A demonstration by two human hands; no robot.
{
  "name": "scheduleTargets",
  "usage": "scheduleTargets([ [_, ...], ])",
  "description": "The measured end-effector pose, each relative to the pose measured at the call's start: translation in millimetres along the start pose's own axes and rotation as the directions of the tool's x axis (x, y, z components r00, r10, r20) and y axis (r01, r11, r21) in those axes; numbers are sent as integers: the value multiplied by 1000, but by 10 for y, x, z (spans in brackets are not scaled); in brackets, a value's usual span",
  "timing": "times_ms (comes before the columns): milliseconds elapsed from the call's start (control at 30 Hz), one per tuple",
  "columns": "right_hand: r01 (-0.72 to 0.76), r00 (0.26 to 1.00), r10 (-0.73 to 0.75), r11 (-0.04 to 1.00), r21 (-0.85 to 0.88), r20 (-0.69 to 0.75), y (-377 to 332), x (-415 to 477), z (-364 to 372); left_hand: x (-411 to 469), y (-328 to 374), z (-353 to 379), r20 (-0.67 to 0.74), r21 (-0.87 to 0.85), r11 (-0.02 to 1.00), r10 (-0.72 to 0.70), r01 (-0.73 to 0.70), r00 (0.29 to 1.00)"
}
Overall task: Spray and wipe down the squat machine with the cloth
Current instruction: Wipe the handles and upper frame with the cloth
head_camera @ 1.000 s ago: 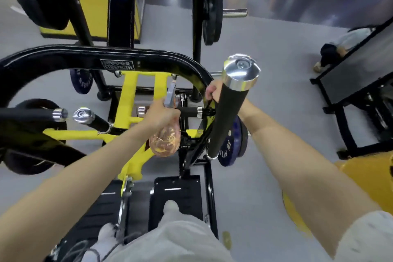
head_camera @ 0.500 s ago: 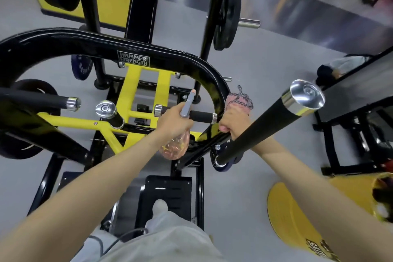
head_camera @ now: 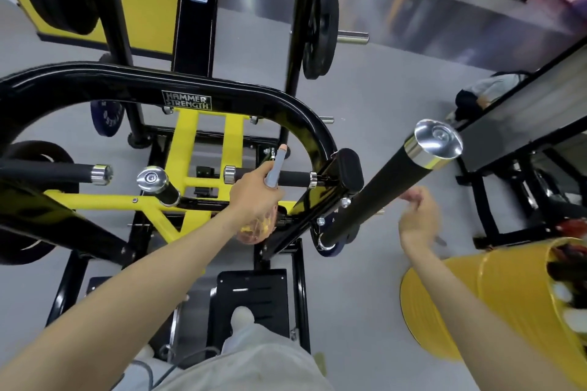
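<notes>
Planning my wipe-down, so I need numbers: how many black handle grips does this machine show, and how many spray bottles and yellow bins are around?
Black handle grips: 4 (far-left grip, short angled grip, horizontal grip, long right grip)
spray bottle: 1
yellow bin: 1
Total: 6

Curved frame bar (head_camera: 127, 82) ran across ahead. Left hand (head_camera: 254, 197) held spray bottle (head_camera: 255, 230) inside the curve. Long handle (head_camera: 378, 190) rose to the right. Footplate (head_camera: 254, 286) below, bucket (head_camera: 470, 301) far right.
</notes>
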State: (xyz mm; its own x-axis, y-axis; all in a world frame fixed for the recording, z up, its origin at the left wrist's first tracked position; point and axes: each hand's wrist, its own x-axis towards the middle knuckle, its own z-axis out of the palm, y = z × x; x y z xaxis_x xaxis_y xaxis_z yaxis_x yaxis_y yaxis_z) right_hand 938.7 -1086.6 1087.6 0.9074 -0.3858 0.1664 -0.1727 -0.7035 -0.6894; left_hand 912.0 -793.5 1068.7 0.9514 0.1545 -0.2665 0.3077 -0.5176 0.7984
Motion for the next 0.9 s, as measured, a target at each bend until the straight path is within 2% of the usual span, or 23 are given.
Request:
scheduleTargets([
  [33, -96, 995, 91, 990, 99, 47, -26, 45, 48, -15, 11, 25, -3, 0, 1000, 0, 0, 1000],
  [100, -228, 963, 145, 887, 401, 225, -268, 54, 211, -5, 1, 6, -15, -11, 1000, 5, -6, 1000],
  [167, -280, 932, 113, 826, 490, 343, -452, 50, 311, -5, 12, 9, -16, -15, 1000, 7, -8, 1000],
  [233, -268, 900, 86, 881, 390, 426, -423, 3, 465, -12, 29, 10, -22, 0, 1000, 8, -8, 1000],
  [300, -268, 891, 123, 920, 285, 437, -308, -107, 571, -15, 28, 14, -38, 11, 1000, 10, -9, 999],
  [433, -388, 861, 239, 880, 275, 450, -162, -239, 611, -27, 31, 62, -67, 22, 1000, 3, -1, 998],
  [467, -431, 833, 275, 866, 253, 479, -126, -273, 638, -32, 32, 77, -74, 21, 1000, -4, 6, 997],
  [533, -526, 732, 356, 838, 149, 581, 18, -429, 729, -30, 28, 87, -83, 9, 1000, -17, 18, 996],
  [567, -613, 650, 428, 784, 100, 628, 83, -536, 762, -28, 21, 93, -81, 8, 1000, -14, 15, 997],
  [600, -698, 600, 494, 708, 110, 630, 129, -598, 792, -23, 33, 103, -77, 8, 1000, -5, 6, 997],
  [667, -772, 577, 569, 614, 164, 586, 132, -591, 782, -26, 33, 80, -65, 0, 1000, -1, 1, 998],
  [733, -755, 629, 606, 627, 194, 488, 82, -449, 745, -28, 46, 60, -60, -18, 1000, -11, 10, 998],
  [800, -790, 609, 664, 555, 261, 434, 83, -292, 771, -34, 70, 72, -68, -15, 1000, -9, 8, 998],
  [900, -807, 588, 619, 493, 325, 521, -25, -252, 855, -43, 73, 101, -89, -35, 999, -8, 5, 996],
])
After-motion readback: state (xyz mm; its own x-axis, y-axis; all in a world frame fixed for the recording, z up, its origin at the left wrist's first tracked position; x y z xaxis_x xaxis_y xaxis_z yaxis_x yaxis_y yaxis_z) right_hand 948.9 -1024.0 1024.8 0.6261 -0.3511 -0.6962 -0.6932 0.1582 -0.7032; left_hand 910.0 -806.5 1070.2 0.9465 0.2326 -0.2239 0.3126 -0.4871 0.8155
